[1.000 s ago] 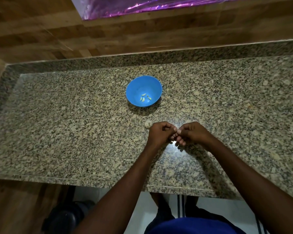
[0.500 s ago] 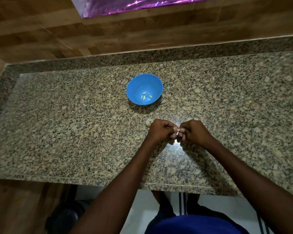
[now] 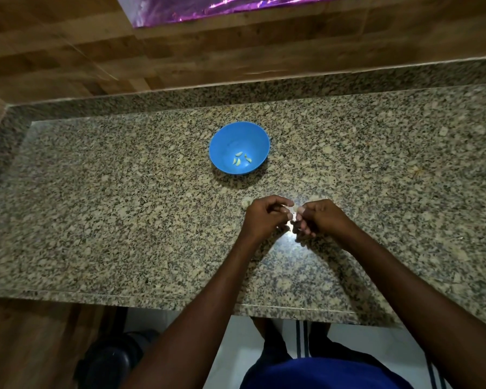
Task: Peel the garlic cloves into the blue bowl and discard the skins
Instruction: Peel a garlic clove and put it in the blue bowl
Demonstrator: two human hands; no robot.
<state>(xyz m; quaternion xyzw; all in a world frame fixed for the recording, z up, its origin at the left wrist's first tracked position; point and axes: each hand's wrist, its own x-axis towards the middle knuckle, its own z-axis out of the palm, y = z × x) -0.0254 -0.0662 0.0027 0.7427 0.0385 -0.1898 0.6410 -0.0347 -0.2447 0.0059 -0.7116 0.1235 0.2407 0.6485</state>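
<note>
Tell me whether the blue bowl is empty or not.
Not empty. The blue bowl stands upright on the counter with a few peeled garlic cloves in its bottom.

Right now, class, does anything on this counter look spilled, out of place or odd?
Nothing stands out. The blue bowl sits upright on the granite counter with a few peeled cloves inside. Both hands, left hand and right hand, pinch a small garlic clove between them.

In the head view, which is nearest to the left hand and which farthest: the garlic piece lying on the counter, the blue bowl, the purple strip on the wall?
From the left hand:
1. Garlic piece on the counter, just beyond its knuckles.
2. Blue bowl, farther back on the granite, holding peeled cloves.
3. Purple strip, up on the wooden wall, farthest.
</note>
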